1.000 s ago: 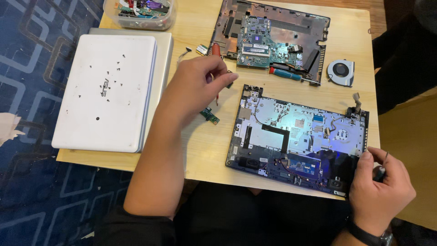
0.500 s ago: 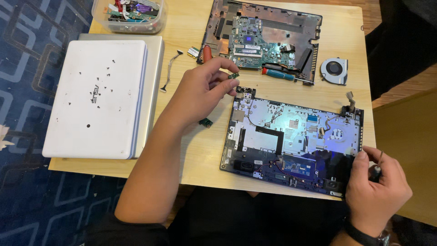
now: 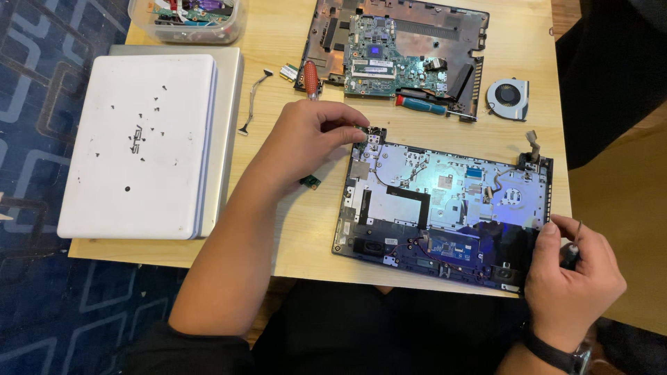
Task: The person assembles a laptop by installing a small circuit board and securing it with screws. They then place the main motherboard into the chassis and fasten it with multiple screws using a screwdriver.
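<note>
While the wooden table (image 3: 292, 229) fills most of the frame, its left side is taken up by a white laptop lid (image 3: 135, 149) dotted with loose screws and stacked on a silver laptop (image 3: 228, 139). The opened laptop base (image 3: 445, 208) is laid at lower right of centre, with its metal plate, speakers and wiring exposed. A second shell carrying a green motherboard (image 3: 389, 55) is seen at upper centre, a clear tub of parts (image 3: 186, 17) at upper left, and a round cooling fan (image 3: 507, 97) at upper right.

The left hand (image 3: 306, 142) is set at the base's upper left corner, thumb and forefinger pressed together on the small hinge bracket (image 3: 372, 134) there. The right hand (image 3: 573, 278) is curled at the base's lower right corner, fingers pinched round a thin dark tool (image 3: 575, 243) whose tip cannot be made out.

A small green circuit board (image 3: 310, 182) lies just under the left wrist, near the base.

Several risks can be judged. The small board could be swept off by the left forearm. The loose screws could be scattered if the white lid is nudged. The thin wires inside the base could be snagged if the corner is lifted with force.
</note>
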